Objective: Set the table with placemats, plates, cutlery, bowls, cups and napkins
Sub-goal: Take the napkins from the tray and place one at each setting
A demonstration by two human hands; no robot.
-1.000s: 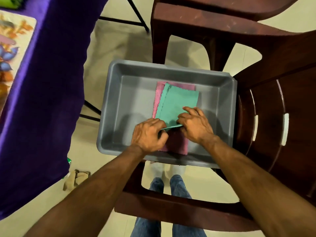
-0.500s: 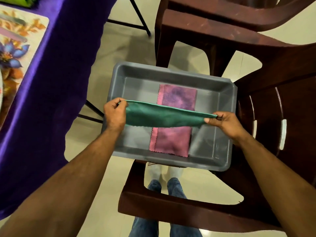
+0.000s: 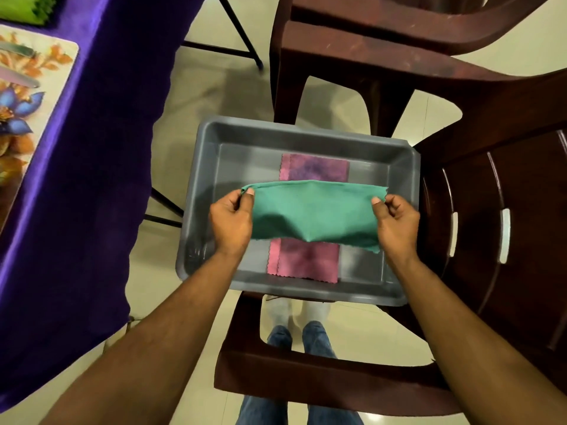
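Single head cam, steep downward view, close over grey tub [image 3: 214, 191].

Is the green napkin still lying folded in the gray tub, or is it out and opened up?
Out and opened: the green napkin hangs stretched between the left hand and right hand, above the gray tub.

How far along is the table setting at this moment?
Done: a floral placemat with cutlery lies on the purple-clothed table. In hand: left hand and right hand pinch a green napkin above the grey tub. Left: the pink napkin in the tub.
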